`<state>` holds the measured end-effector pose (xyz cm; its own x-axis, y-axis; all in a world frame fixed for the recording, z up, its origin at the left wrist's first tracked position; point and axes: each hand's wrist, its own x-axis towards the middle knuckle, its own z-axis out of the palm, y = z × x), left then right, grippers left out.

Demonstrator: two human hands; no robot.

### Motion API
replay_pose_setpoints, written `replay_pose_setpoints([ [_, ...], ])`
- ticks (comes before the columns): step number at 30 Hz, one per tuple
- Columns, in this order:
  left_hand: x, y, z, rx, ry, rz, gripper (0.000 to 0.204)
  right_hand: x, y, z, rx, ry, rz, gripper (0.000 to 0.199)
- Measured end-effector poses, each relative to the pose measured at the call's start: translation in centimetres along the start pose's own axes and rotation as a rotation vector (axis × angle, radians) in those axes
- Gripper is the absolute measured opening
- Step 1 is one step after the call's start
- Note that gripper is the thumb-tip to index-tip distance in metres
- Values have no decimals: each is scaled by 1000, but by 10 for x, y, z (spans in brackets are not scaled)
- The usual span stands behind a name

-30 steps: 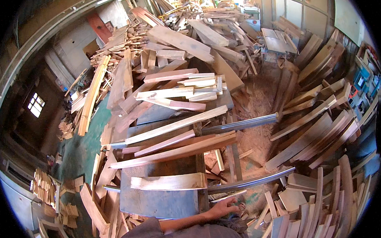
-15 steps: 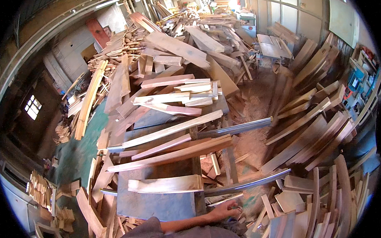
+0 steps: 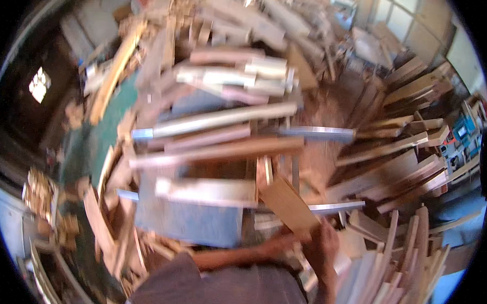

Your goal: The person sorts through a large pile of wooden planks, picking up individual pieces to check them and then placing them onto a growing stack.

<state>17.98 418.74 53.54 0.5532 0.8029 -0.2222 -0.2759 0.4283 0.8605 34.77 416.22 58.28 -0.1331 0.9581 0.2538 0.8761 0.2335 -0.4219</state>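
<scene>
A short, flat brown wooden board point(image 3: 289, 206) stands tilted in front of me, its lower end at my hands. My right hand point(image 3: 324, 243) is closed on that lower end, at its right edge. My left forearm reaches across to the right, and my left hand point(image 3: 291, 241) is beside the board's lower end; its fingers are smeared by motion and partly hidden. Left of the board, a pale wooden piece point(image 3: 207, 192) lies on a dark metal machine table point(image 3: 193, 222), with a longer reddish-brown plank point(image 3: 222, 152) beyond it.
Metal rails point(image 3: 335, 206) jut out to the right of the machine table. Upright boards point(image 3: 390, 264) crowd close on my right, with curved planks point(image 3: 382, 173) leaning behind them. Timber is heaped at the back. A green floor strip point(image 3: 107, 142) runs along the left.
The view has shifted and blurred. My right hand has come into sight with the brown board raised at it. My left hand, earlier alone with curled fingers, is now beside the board's lower end.
</scene>
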Motion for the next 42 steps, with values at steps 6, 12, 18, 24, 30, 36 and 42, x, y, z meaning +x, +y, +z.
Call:
replay_pose_setpoints([
  [6, -64, 20, -46, -493, 596, 146, 31, 54, -76, 21, 104, -337, -265, 86],
  [12, -131, -27, -96, -730, 1024, 212, 27, 41, -54, 39, -24, -594, -330, 85],
  [18, -142, -69, -172, -903, 1100, 213, 32, 35, -35, 115, -9, -542, -467, 68],
  [24, -129, -74, -225, -812, 1255, 27, 38, 33, -55, 133, 134, -300, -411, 38],
  [30, -134, -72, -207, -842, 1048, -65, 41, 5, -26, 118, 201, -267, -11, 42],
  [36, -116, -74, -272, -933, 651, -44, 35, -63, 13, 103, 265, -134, 198, 42],
  [42, -111, -74, -261, -795, 683, -139, 40, -138, 32, 76, 91, 181, 462, 34],
])
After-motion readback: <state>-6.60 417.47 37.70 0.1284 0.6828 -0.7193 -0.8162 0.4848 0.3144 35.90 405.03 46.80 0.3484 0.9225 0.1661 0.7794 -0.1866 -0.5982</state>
